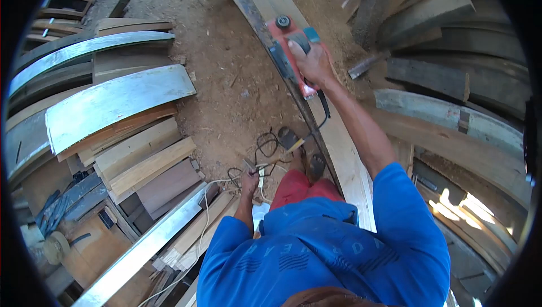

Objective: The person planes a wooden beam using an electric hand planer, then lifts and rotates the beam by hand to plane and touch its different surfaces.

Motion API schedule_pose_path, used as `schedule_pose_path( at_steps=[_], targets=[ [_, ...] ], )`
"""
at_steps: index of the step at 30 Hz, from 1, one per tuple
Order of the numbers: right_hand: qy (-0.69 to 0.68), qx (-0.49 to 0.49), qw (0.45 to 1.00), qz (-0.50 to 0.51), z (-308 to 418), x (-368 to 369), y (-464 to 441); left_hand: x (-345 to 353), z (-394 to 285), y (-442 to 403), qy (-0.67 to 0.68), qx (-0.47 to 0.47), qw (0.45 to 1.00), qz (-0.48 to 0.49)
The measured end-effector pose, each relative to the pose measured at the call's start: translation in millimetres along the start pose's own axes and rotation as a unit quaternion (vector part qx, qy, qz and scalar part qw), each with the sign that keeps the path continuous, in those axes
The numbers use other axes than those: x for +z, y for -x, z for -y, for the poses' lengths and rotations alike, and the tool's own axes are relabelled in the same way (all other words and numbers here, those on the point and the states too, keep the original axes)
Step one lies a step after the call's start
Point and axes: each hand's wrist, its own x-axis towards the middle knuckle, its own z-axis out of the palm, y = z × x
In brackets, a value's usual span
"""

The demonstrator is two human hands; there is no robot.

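A red electric planer (285, 53) with a dark knob at its front rests on a long pale board (333, 143). My right hand (311, 61) is wrapped around the planer's handle, arm stretched forward. From the planer's rear a dark power cord (326, 109) loops down toward my feet. My left hand (249, 180) is low at my left side, fingers closed around what looks like the cord, though the small grip is hard to make out. Tangled dark cord (265, 144) hangs or lies beside that hand, above the ground.
Stacked planks (147, 160) and a whitish board (121, 106) fill the left. More timber (435, 42) is piled at the right. A metal edge (248, 8) runs along the board's left side. A pale cable (206, 222) trails by my left arm. My sandalled feet (291, 137) stand on dirt.
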Motion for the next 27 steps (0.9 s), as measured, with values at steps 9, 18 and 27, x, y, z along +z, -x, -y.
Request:
schedule_pose_path(
  at_steps=[9,18,27],
  targets=[
    [-0.022,-0.004,0.999,-0.031,18,12,-45,-22,-27,-33,0.031,-0.035,0.997,0.056],
    [-0.012,-0.086,0.992,-0.088,48,28,-98,-21,-28,-61,0.044,-0.039,0.997,0.049],
    [0.025,-0.008,0.997,-0.076,53,45,-155,-48,-52,-91,0.090,-0.024,0.996,0.017]
  ],
)
